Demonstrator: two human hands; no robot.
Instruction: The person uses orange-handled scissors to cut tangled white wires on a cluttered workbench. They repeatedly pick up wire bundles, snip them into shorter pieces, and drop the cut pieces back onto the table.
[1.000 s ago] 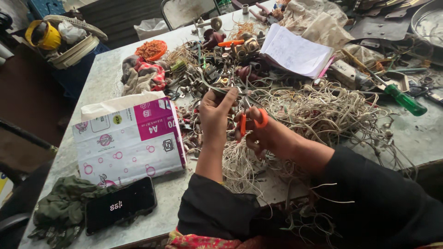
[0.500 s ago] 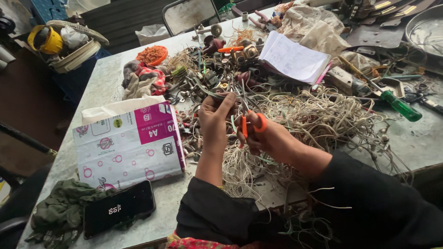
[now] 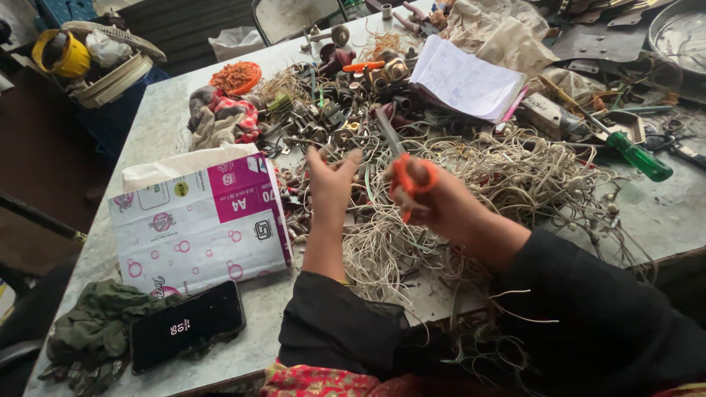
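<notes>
The orange-handled scissors [image 3: 406, 176] sit clamped in the right hand [image 3: 441, 206], fingers through the loops, blades pointing away toward the heap of metal fittings [image 3: 346, 103]. Just to its left, the left hand [image 3: 331, 184] pinches a pale wire [image 3: 368, 187] taut beside the blades, seemingly to steady it for a snip. Both hands hover over the tangled wire pile [image 3: 515, 176]. Left of the left hand lies a paper ream wrapper [image 3: 198, 220]; the table edge [image 3: 220, 371] and a phone [image 3: 187, 327] lie nearer the body, leaving little bare room.
</notes>
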